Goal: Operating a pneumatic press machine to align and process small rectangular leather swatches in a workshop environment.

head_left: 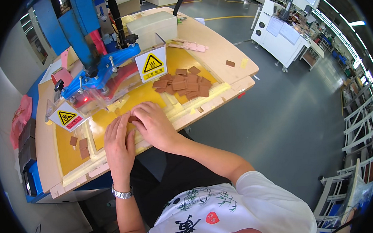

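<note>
My left hand (119, 137) and my right hand (154, 123) meet at the near edge of the yellow work surface (100, 125). Between their closed fingers they hold a small flat brown piece (132, 118), mostly covered by the fingertips. To the right of my hands lies a loose heap of similar brown rectangular pieces (186, 84). A few more brown pieces (84, 148) lie to the left, one of them apart from the others. Just beyond my hands stands the blue press (104, 72), with a red light glowing under it.
Clear guard panels on the press carry warning signs (152, 64) (67, 116) close to my hands. A lone brown piece (230, 63) lies on the wooden tabletop (216, 39) at the right. A pale box (152, 26) stands behind, and dark bins (27, 144) sit at the left.
</note>
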A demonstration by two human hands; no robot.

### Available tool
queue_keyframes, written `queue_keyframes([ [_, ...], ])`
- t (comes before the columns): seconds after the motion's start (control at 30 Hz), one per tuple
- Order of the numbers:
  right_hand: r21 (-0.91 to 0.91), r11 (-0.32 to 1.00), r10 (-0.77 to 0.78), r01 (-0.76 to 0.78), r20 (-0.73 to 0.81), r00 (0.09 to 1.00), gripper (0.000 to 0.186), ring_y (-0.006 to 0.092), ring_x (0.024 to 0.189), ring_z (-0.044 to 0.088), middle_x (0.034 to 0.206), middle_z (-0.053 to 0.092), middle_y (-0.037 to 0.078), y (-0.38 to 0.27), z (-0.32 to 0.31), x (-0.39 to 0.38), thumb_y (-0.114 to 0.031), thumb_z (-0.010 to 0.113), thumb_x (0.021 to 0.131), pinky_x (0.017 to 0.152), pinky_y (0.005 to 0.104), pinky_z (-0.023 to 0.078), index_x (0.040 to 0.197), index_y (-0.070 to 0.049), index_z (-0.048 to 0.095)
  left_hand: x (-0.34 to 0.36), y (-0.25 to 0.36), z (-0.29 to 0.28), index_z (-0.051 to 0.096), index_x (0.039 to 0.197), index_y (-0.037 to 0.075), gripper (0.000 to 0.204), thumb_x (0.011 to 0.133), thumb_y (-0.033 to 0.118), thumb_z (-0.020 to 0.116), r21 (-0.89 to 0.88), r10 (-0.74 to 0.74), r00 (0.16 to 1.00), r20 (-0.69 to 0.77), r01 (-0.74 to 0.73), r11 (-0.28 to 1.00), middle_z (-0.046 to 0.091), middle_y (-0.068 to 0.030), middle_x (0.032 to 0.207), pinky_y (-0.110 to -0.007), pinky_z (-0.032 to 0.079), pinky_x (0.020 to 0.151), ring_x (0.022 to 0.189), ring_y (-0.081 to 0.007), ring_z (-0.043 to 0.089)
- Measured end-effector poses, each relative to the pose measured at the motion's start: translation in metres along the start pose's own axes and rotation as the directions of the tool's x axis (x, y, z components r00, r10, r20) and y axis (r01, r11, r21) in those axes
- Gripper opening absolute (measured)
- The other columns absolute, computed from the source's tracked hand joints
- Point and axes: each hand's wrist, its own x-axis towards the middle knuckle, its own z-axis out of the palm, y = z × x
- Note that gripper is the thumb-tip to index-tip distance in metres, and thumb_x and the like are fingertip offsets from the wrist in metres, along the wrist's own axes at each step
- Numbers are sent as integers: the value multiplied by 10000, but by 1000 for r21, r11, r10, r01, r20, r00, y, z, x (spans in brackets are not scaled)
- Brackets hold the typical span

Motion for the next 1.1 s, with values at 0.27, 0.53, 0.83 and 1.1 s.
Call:
queue_keyframes([
  [0.27,27,999,39,-41,51,998,193,388,1084,649,1111,689,158,0,-3,1,-5,757,933,960,472,519,1072,-18,622,0,6,-1,651,1437,6,505,940,0,740,-51,-114,994,-4,113,992,714,-223,1340,-504,516,1105,1255,-426,661],
  [0.53,245,956,169,-159,-19,986,211,383,1135,635,1148,680,150,1,-6,-1,2,757,924,988,477,507,1085,-22,624,-1,5,0,654,1429,10,489,946,4,728,-25,-75,997,-7,75,997,724,-213,1329,-513,514,1108,1268,-420,660],
  [0.83,245,957,163,-157,-6,987,214,386,1154,630,1176,680,148,-2,-8,-1,-10,767,927,986,483,501,1073,-23,610,-5,0,3,637,1454,18,517,946,-12,724,-31,-89,996,-23,88,996,725,-218,1319,-507,523,1090,1243,-423,666],
  [1.1,80,995,58,-60,34,998,196,387,1127,637,1203,672,144,-1,-4,-2,-13,757,944,960,474,517,1069,-18,607,-4,-4,2,617,1471,5,543,940,-11,730,14,-2,1000,-8,2,1000,726,-221,1313,-509,523,1092,1235,-425,669],
])
